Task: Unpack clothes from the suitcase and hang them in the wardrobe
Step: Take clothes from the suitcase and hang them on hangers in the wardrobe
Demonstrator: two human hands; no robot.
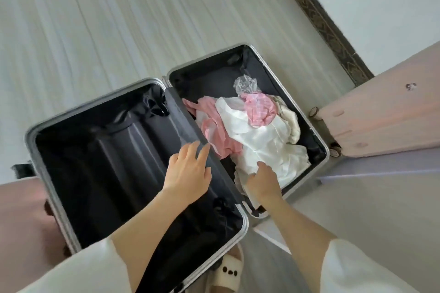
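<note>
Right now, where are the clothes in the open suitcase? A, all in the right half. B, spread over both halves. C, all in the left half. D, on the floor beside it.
A: the white garment and pink garment lie piled in the right half of the suitcase, where the right hand grips the white one; the left half shows only dark lining.

The suitcase (31, 135) has a silver-grey frame and a black lining. Inside lie a white garment (264, 140), a pink one (214, 123), a pink-and-white checked one (260, 108) and a cream one (291, 121). The floor (95, 31) is pale grey with faint streaks, and the slipper (229, 271) is cream with dark dots.
</note>
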